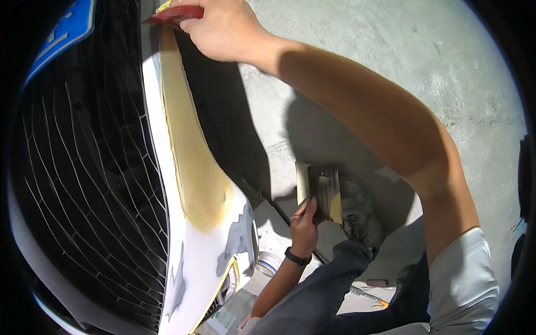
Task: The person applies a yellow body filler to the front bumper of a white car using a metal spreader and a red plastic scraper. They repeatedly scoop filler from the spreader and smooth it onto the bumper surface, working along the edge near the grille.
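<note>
My right hand [226, 30] reaches to the top edge, closed on a red spreader [181, 15] with yellow filler along it. Its blade lies at the far end of a long yellow filler patch [190, 145] on a white car bumper [190, 262]. Grey sanded spots show around the patch's near end. Low in the middle, my left hand [304, 230], with a dark band at the wrist, grips a dark flat putty board [324, 192]. Yellow filler sits on the board's right side, and a pale strip runs along its left.
A black mesh grille [95, 184] and a blue plate [67, 33] are at left. Yellow tape [215, 298] edges the bumper's lower opening. A clear tub [269, 263] stands beside it. My shoe [360, 215] rests on the concrete floor [446, 84].
</note>
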`<state>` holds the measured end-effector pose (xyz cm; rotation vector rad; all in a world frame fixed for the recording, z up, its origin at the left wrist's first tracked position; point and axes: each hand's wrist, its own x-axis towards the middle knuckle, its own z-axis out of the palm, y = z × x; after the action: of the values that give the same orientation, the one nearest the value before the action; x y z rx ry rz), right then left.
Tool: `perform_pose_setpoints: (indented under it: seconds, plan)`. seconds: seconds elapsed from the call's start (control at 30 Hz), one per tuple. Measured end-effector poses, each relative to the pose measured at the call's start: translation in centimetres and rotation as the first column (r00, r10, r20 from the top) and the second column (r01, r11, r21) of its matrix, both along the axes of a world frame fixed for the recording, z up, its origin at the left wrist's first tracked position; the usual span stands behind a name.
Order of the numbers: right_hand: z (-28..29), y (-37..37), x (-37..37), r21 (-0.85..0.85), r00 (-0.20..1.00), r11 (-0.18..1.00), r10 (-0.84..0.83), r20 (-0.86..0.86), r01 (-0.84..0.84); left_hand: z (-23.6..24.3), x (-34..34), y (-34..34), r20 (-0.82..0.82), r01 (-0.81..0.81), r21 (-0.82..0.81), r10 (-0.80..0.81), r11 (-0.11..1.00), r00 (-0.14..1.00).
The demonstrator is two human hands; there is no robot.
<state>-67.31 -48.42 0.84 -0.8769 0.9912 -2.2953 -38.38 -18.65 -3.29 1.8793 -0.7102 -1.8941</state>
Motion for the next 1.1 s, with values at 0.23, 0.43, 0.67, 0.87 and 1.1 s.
perform_pose_setpoints:
  seconds: [0.23, 0.43, 0.67, 0.87, 1.1]
  plan:
    - [0.5, 6.6, 5.4, 0.160, 0.999, 0.987, 0.029, -0.038, -0.023, 0.2, 0.2, -0.2, 0.060, 0.060, 0.019, -0.061, 0.998, 0.996]
    - [0.8, 11.7, 9.8, -0.037, 0.999, 0.998, -0.046, -0.012, 0.045, 0.8, -0.4, -0.2, 0.027, 0.046, -0.016, -0.046, 0.999, 0.999]
    - [0.0, 16.4, 13.1, -0.002, 0.986, 0.994, 0.105, -0.133, -0.107, 0.6, 2.0, 1.2, 0.538, 0.684, -0.239, -0.493, 0.689, 0.684]
    - [-1.2, 19.1, 14.2, -0.027, 0.940, 0.976, 0.198, -0.278, -0.214, -0.9, 4.2, 2.5, 0.205, 0.257, -0.233, -0.211, 0.938, 0.956]
    - [-2.0, 21.4, 15.6, -0.020, 0.922, 0.971, 0.221, -0.317, -0.239, -1.5, 5.4, 3.9, -0.083, -0.088, -0.105, 0.080, 0.991, 0.993]
